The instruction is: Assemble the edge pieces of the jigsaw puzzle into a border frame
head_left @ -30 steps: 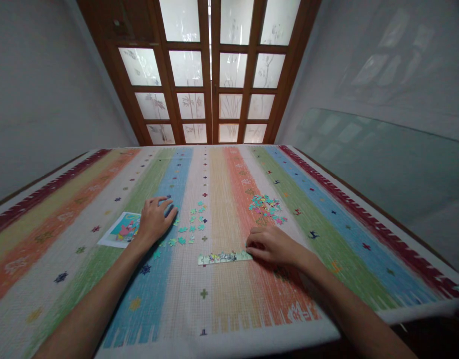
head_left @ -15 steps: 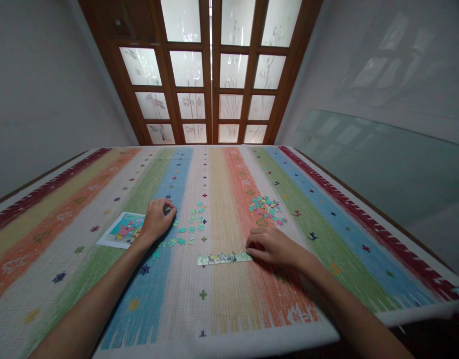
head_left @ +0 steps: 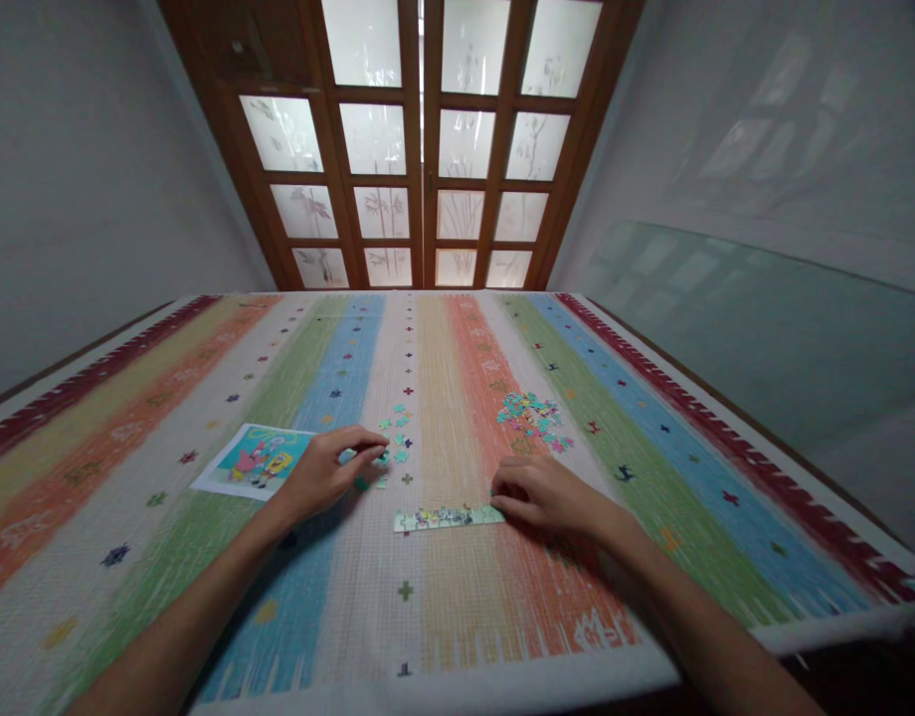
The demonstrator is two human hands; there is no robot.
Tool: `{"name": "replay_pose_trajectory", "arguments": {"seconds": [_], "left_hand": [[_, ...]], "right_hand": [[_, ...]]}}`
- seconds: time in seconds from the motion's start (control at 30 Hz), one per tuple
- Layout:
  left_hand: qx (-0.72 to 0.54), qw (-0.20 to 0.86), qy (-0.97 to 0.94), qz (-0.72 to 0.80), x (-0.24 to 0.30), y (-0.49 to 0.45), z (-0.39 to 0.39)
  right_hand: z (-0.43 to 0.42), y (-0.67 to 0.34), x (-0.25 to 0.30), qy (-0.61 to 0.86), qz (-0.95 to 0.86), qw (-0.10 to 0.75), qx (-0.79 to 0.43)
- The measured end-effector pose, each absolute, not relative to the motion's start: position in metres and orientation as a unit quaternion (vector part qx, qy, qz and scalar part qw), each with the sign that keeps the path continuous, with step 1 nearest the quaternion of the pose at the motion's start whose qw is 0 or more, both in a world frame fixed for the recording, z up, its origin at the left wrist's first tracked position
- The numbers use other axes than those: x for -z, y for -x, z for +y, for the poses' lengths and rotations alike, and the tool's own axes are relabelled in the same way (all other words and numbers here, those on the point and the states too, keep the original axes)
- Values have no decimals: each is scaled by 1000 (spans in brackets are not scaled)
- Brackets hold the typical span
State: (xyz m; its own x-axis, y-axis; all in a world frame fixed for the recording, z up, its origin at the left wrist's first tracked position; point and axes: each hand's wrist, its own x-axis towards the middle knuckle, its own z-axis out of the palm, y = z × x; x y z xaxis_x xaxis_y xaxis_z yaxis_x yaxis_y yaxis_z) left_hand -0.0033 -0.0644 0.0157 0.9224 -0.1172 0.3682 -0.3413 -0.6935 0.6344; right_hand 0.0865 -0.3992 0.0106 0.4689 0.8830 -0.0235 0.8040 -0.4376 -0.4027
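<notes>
My left hand (head_left: 336, 467) is over the loose green puzzle pieces (head_left: 399, 422), thumb and forefinger brought close together. Whatever is between those fingertips is too small to make out. It covers some of the pieces and the right edge of the picture card (head_left: 250, 461), which shows cartoon figures on teal. At the right end of a joined strip of puzzle pieces (head_left: 447, 517) rests my right hand (head_left: 543, 492), its fingers curled in a pinch. A bit of a teal puzzle piece shows at its fingertips.
A heap of mixed puzzle pieces (head_left: 533, 418) lies beyond my right hand. The striped cloth (head_left: 457, 607) covers the table. Wood-framed glass doors (head_left: 420, 179) stand at the far end, with a wall on each side.
My left hand has moved right and slightly nearer, from the left side of the loose pieces to over them, uncovering more of the picture card. My right hand has stayed at the strip.
</notes>
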Motion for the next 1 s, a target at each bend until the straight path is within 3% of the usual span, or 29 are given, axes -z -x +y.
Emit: {"name": "replay_pose_trajectory", "arguments": {"seconds": [0.27,1.0], "left_hand": [[-63,335,-906,-250,-11,11,-74],[-24,314,-905,-285,9,17,-88]], "right_hand": [[-399,-87,-11,840,-499,172,-122],[-399,-87,-10,842,-495,170,-130]]}}
